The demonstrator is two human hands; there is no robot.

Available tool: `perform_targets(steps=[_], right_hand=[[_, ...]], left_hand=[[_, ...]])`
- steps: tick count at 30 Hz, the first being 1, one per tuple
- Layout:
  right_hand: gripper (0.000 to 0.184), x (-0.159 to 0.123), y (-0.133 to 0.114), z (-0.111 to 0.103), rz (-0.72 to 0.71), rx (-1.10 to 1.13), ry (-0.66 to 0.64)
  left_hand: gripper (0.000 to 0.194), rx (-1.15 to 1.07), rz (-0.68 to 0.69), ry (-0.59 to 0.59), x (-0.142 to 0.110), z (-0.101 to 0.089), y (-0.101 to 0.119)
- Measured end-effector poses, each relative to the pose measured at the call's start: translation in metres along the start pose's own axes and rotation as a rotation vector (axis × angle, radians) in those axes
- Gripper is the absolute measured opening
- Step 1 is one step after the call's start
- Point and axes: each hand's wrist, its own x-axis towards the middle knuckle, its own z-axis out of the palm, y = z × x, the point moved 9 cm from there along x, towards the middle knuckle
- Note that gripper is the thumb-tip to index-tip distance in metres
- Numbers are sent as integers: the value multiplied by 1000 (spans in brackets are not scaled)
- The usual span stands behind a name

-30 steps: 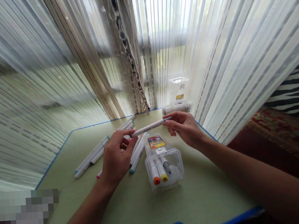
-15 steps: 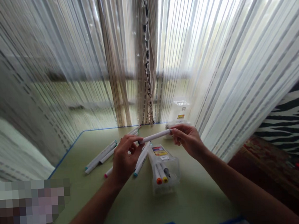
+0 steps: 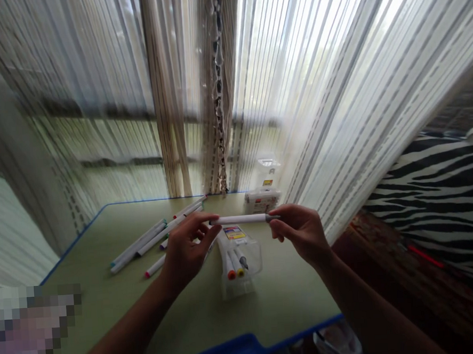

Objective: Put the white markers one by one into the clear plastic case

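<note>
Held marker [image 3: 242, 219] has levelled; case [image 3: 253, 251] contains three markers [image 3: 235, 261].

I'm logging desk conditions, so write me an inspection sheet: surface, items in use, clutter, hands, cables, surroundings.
Surface: pale green, blue-edged tabletop.
Items in use: slim white marker with grey tip; clear plastic case containing white markers with orange and yellow ends.
Clutter: loose white markers with coloured ends; second clear plastic case near far edge.
Hands: left hand pinches the slim marker's dark end; right hand, its grey end.
Cables: nothing seen.
Surroundings: sheer striped curtains behind; zebra-striped surface at right.
</note>
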Motion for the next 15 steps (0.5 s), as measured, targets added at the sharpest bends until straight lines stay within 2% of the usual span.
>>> perform_targets(steps=[11,15], right_hand=[[19,-41,-22,-14,-104,-136,64],[19,-55,-28,-15,-142,-219,61]], left_hand=[[21,-73,344,-7,-12,5,40],[23,-96,417,3,-17,3,52]])
